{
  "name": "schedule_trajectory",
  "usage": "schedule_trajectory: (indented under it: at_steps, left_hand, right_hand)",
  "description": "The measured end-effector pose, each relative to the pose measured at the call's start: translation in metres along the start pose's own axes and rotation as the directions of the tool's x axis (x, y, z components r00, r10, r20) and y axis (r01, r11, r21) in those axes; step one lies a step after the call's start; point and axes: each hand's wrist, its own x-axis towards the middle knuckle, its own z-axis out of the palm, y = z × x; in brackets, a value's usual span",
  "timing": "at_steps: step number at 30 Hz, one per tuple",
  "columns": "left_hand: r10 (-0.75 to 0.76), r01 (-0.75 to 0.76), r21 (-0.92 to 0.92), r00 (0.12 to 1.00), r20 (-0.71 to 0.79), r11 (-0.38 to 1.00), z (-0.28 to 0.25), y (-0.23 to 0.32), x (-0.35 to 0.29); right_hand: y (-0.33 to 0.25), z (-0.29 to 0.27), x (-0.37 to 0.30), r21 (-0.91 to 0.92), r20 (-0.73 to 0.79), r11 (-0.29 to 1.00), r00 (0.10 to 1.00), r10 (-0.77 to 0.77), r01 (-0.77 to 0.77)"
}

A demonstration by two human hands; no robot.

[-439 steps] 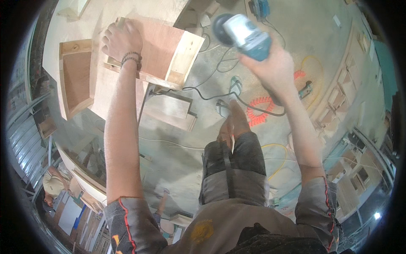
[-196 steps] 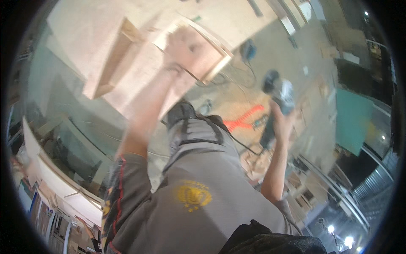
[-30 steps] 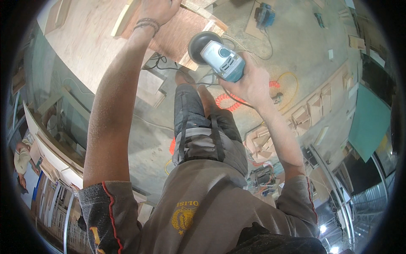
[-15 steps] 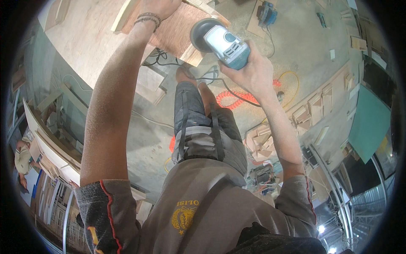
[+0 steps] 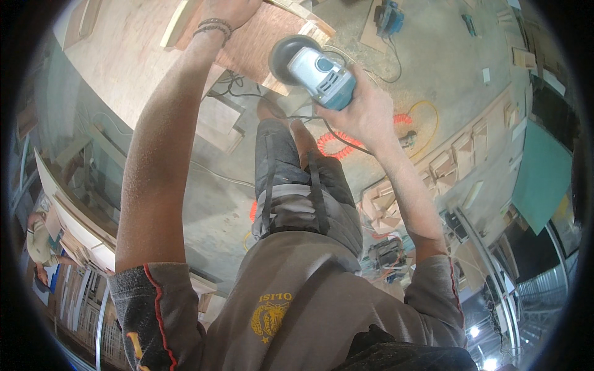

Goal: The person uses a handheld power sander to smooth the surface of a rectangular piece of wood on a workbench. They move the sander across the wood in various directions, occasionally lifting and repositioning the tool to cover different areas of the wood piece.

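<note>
My right hand (image 5: pixel 365 114) is wrapped round the rear body of a teal and pale grey angle grinder (image 5: pixel 318 71). Its round dark disc (image 5: pixel 281 60) is at the right end of a plywood workpiece (image 5: pixel 257 43) with pale wooden edge strips; whether disc and wood touch is hard to tell. At the top edge of the picture, my left hand (image 5: pixel 232 9) is against the same workpiece, a dark bracelet on its wrist. The picture's edge cuts off its fingers. Fine dust coats both forearms.
A large plywood panel (image 5: pixel 142 55) spreads out at the upper left. On the floor lie a blue power tool (image 5: pixel 390 18), a coiled orange air hose (image 5: pixel 337 145) and several wood offcuts (image 5: pixel 442 170). Another person (image 5: pixel 40 238) is at the far left.
The grinder and my right hand have shifted slightly left and down, showing more of the workpiece's end strip. My left hand stays nearly where it was. The person at far left has moved.
</note>
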Motion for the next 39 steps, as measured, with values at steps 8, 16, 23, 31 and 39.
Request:
schedule_trajectory:
  at_steps: [8, 16, 23, 31, 39]
  left_hand:
    - [0.005, -0.005, -0.012, 1.000, -0.002, 1.000, -0.002, 0.001, -0.001]
    - [-0.020, 0.020, -0.003, 1.000, 0.008, 1.000, 0.001, 0.000, -0.002]
    - [-0.032, 0.032, -0.008, 0.999, 0.008, 0.999, 0.001, -0.002, -0.002]
    - [-0.055, 0.054, 0.029, 0.998, 0.038, 0.998, 0.000, -0.002, -0.003]
    - [-0.066, 0.066, 0.007, 0.996, 0.062, 0.998, -0.002, 0.002, 0.000]
  right_hand:
    - [-0.010, 0.010, -0.012, 0.041, 0.018, 0.999, 1.000, -0.014, 0.013]
    - [-0.004, 0.021, -0.027, 0.012, 0.044, 0.998, 0.997, -0.059, 0.058]
    - [0.006, 0.002, -0.005, 0.023, -0.087, 0.998, 0.995, 0.057, -0.055]
    - [0.005, -0.002, -0.011, 0.098, -0.082, 0.993, 0.993, 0.080, -0.072]
    - [0.000, 0.012, -0.015, -0.001, -0.049, 1.000, 0.999, 0.005, -0.005]
